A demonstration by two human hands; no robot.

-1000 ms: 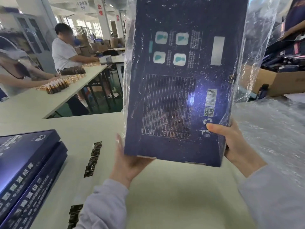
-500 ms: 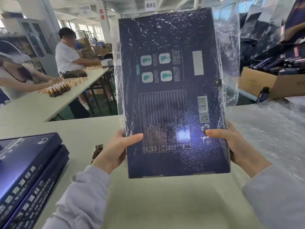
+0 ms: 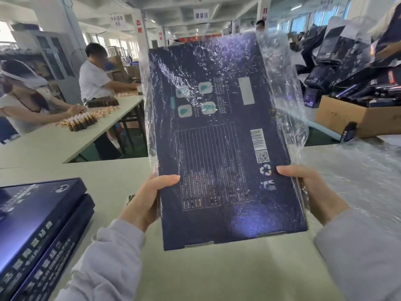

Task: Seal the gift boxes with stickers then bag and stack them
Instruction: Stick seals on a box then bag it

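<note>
I hold a dark blue gift box [image 3: 219, 170] upright above the table, its printed back facing me. A clear plastic bag [image 3: 286, 88] covers its upper part, and loose film hangs off the right side. The box's bottom end sticks out of the bag. My left hand [image 3: 147, 200] grips the box's left edge, thumb on the face. My right hand [image 3: 310, 190] grips the right edge the same way. Two more dark blue gift boxes [image 3: 36, 231] lie stacked at the table's left. A strip of dark stickers [image 3: 131, 197] peeks out behind my left hand.
A pile of clear plastic bags [image 3: 355, 183] covers the table's right side. A cardboard carton [image 3: 355, 118] full of dark boxes stands at the back right, a small dark bottle [image 3: 349, 131] beside it. Two people work at another table [image 3: 54, 144] with small bottles at the back left.
The box has come lower and tilted slightly toward me. My left hand has shifted from under the box's bottom edge to its left side. The bag sits further down over the box.
</note>
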